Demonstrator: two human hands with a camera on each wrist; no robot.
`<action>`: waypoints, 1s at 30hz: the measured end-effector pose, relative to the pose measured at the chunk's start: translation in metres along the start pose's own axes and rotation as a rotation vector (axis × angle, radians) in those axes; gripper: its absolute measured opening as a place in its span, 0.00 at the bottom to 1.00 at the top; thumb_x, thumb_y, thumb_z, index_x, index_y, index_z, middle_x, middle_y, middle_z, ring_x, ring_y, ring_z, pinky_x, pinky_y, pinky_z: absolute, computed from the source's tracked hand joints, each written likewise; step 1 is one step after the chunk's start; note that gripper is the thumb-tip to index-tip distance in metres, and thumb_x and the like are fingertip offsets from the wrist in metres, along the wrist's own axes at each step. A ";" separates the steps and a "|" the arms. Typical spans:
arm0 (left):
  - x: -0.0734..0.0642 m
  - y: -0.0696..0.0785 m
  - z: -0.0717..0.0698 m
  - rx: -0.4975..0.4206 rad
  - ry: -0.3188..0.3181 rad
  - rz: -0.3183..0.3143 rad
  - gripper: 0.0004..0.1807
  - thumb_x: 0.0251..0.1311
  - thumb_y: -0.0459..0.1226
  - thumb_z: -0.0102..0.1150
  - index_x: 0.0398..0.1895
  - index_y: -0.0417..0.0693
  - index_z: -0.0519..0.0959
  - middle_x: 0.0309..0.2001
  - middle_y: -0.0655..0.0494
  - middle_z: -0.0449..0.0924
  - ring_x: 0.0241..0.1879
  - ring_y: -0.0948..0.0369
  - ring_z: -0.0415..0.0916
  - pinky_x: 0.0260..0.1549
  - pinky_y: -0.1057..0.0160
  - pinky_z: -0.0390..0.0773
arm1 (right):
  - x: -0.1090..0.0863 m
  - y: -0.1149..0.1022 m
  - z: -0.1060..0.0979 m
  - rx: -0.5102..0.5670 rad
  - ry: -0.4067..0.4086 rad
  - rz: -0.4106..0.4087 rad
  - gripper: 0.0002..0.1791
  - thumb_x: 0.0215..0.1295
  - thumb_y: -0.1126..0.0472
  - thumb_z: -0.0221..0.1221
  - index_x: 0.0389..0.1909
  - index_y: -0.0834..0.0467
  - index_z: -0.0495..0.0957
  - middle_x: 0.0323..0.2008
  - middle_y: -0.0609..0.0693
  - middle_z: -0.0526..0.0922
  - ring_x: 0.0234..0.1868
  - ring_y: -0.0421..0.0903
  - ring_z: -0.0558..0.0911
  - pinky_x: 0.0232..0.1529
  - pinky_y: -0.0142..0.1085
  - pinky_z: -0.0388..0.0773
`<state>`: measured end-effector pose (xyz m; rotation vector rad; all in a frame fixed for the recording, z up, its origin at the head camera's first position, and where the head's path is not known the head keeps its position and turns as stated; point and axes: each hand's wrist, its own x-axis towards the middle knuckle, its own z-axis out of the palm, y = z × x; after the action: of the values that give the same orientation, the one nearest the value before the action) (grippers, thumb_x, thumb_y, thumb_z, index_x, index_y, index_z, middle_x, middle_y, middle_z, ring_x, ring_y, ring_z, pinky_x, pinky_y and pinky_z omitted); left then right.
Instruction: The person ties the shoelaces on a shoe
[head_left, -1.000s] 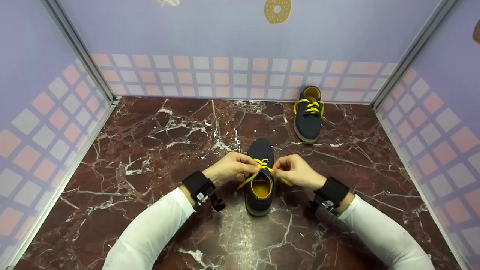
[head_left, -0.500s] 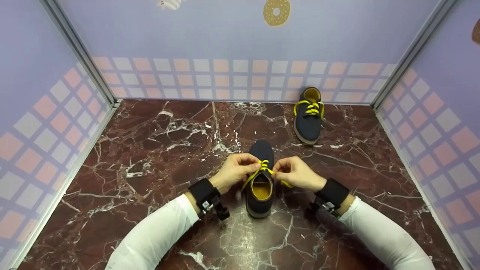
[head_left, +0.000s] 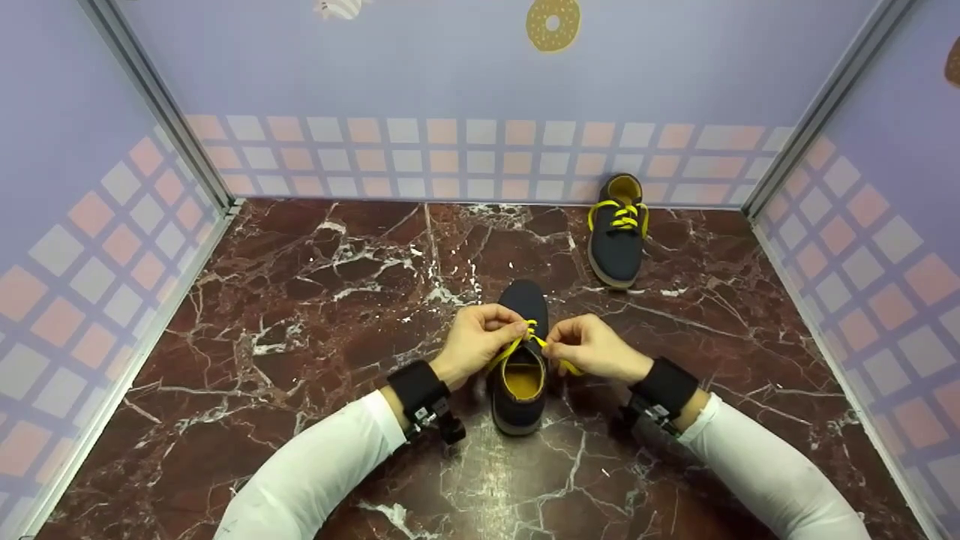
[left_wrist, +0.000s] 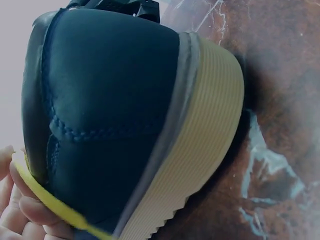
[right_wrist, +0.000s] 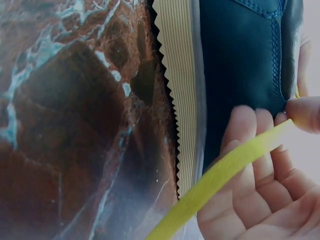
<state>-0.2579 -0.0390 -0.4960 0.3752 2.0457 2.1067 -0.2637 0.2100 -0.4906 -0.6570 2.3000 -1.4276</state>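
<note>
A dark navy shoe (head_left: 523, 300) with a yellow lining stands on the marble-patterned surface, its toe pointing away. My left hand (head_left: 480, 339) pinches a yellow shoelace (left_wrist: 46, 196) at the left of the lacing, thumb against fingers. At the right of the lacing my right hand (head_left: 596, 346) holds the other end of the yellow shoelace (right_wrist: 220, 175) between thumb and forefinger; its tail hangs below the hand. Both hands are close to the shoe's tongue. The middle of the lacing is partly hidden by my left fingertips.
A matching navy shoe (head_left: 618, 251) with yellow laces stands at the back right near the back wall (head_left: 420, 67). Side walls (head_left: 60, 180) enclose the dark red marble surface (head_left: 322, 300) on the left and right.
My left hand has shifted slightly to the right over the lacing, and the left lace tail has drawn in towards the shoe. The right hand has hardly moved.
</note>
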 end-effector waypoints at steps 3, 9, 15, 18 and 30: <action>0.000 0.002 0.001 0.037 -0.001 -0.008 0.14 0.73 0.31 0.72 0.55 0.27 0.89 0.46 0.40 0.96 0.37 0.72 0.89 0.40 0.75 0.86 | -0.001 0.000 -0.001 -0.006 -0.011 0.003 0.12 0.77 0.64 0.63 0.38 0.70 0.87 0.23 0.55 0.86 0.18 0.37 0.81 0.22 0.26 0.74; 0.000 0.002 0.002 0.083 -0.002 0.018 0.12 0.74 0.32 0.71 0.52 0.29 0.90 0.46 0.40 0.96 0.37 0.71 0.87 0.41 0.74 0.84 | -0.002 -0.004 -0.001 0.036 -0.016 0.007 0.13 0.79 0.65 0.62 0.37 0.71 0.87 0.24 0.58 0.87 0.17 0.36 0.79 0.21 0.27 0.73; 0.002 0.000 0.002 0.084 0.019 0.035 0.10 0.75 0.31 0.69 0.49 0.28 0.88 0.38 0.54 0.93 0.34 0.70 0.82 0.39 0.74 0.80 | -0.005 -0.011 -0.007 0.061 -0.007 -0.025 0.18 0.82 0.63 0.60 0.35 0.73 0.86 0.24 0.53 0.88 0.20 0.38 0.83 0.21 0.30 0.78; 0.001 0.000 0.003 0.077 0.024 0.033 0.10 0.75 0.30 0.69 0.49 0.28 0.88 0.37 0.55 0.93 0.34 0.70 0.82 0.38 0.74 0.80 | -0.007 -0.016 -0.012 0.057 -0.005 -0.060 0.19 0.83 0.62 0.60 0.35 0.75 0.86 0.25 0.55 0.89 0.22 0.40 0.87 0.23 0.31 0.81; 0.002 -0.001 0.005 0.052 0.015 0.036 0.12 0.76 0.29 0.67 0.50 0.23 0.86 0.36 0.55 0.93 0.33 0.71 0.82 0.38 0.74 0.80 | -0.015 -0.043 -0.033 0.088 0.102 -0.177 0.17 0.82 0.67 0.58 0.35 0.75 0.86 0.22 0.45 0.88 0.20 0.39 0.85 0.21 0.30 0.81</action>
<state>-0.2582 -0.0342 -0.4968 0.4082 2.1208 2.0865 -0.2598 0.2258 -0.4368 -0.7956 2.2875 -1.6687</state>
